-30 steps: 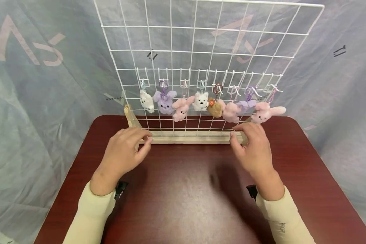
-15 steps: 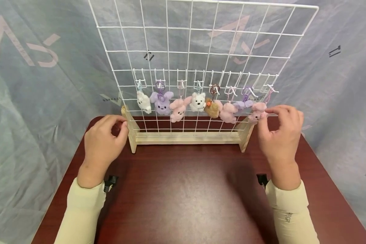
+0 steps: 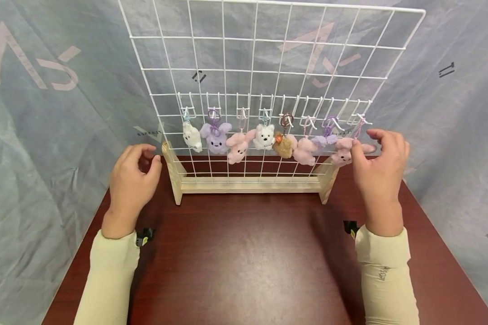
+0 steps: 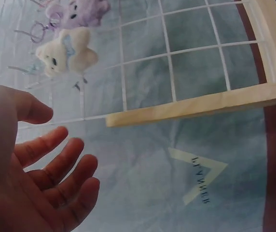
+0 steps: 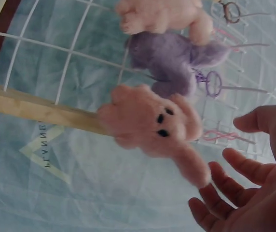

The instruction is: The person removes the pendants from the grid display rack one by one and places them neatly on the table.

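My right hand (image 3: 381,174) is beside the pink rabbit plush keychain (image 3: 341,155) at the right end of a row. In the right wrist view its fingers are spread and loosely bent, near the rabbit's long ear (image 5: 192,164), with a gap between thumb and fingers. That rabbit (image 5: 140,118) hangs by a pink chain from a white hook. Left of the grid stand, my left hand (image 3: 131,180) hovers with relaxed fingers and holds nothing. Nearest to it hangs a white plush keychain (image 3: 192,136), with a purple one (image 3: 216,139) alongside.
A white wire grid (image 3: 252,70) stands in a wooden base (image 3: 250,185) on a dark red table (image 3: 244,253). More plushies hang between the ends: a white dog (image 3: 264,136), a brown one (image 3: 283,146) and several pink or purple ones. Grey printed cloth (image 3: 36,135) hangs behind.
Both hands have moved apart and outward from the stand's front. My right hand reached the end rabbit's ear half a second ago, then shifted slightly up. The keychains still hang in their row.
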`<state>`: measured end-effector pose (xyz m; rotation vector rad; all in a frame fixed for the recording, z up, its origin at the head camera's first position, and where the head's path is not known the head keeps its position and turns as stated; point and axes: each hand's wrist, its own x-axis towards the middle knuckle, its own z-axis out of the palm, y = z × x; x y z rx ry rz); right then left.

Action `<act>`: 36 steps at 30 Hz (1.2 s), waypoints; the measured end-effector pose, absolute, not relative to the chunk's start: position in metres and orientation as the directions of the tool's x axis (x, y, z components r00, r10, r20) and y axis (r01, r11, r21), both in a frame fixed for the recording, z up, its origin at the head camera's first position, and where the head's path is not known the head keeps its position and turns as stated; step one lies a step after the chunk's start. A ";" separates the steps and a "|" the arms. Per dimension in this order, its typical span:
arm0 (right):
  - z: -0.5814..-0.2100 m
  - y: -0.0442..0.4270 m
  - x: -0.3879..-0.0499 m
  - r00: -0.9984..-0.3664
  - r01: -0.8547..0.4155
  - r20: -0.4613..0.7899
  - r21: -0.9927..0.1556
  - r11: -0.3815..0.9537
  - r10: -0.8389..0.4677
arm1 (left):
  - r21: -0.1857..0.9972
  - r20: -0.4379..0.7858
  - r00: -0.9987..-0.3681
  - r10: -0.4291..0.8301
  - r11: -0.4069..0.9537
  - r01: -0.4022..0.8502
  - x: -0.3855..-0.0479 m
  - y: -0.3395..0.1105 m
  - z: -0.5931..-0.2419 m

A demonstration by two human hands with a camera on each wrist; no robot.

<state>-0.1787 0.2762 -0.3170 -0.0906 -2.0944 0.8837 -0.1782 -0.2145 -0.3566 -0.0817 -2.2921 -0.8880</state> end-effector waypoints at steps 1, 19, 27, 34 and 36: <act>-0.319 0.278 -0.180 -0.661 -0.220 0.659 -0.628 0.747 0.359 | 0.589 0.607 -0.775 -0.176 0.755 0.289 -0.182 -0.215 -0.358; -0.346 0.284 -0.194 -0.790 -0.121 0.425 -0.814 0.568 0.441 | 0.824 0.459 -0.880 -0.122 0.429 0.370 -0.236 -0.217 -0.382; -0.360 0.281 -0.200 -0.752 -0.206 0.455 -0.849 0.486 0.476 | 0.843 0.517 -0.847 -0.126 0.245 0.479 -0.256 -0.204 -0.392; -0.359 0.282 -0.203 -0.710 -0.350 0.506 -0.857 0.379 0.489 | 0.841 0.539 -0.831 -0.138 0.156 0.519 -0.266 -0.195 -0.397; -0.356 0.282 -0.202 -0.701 -0.389 0.521 -0.851 0.352 0.486 | 0.850 0.523 -0.841 -0.139 0.159 0.502 -0.268 -0.195 -0.399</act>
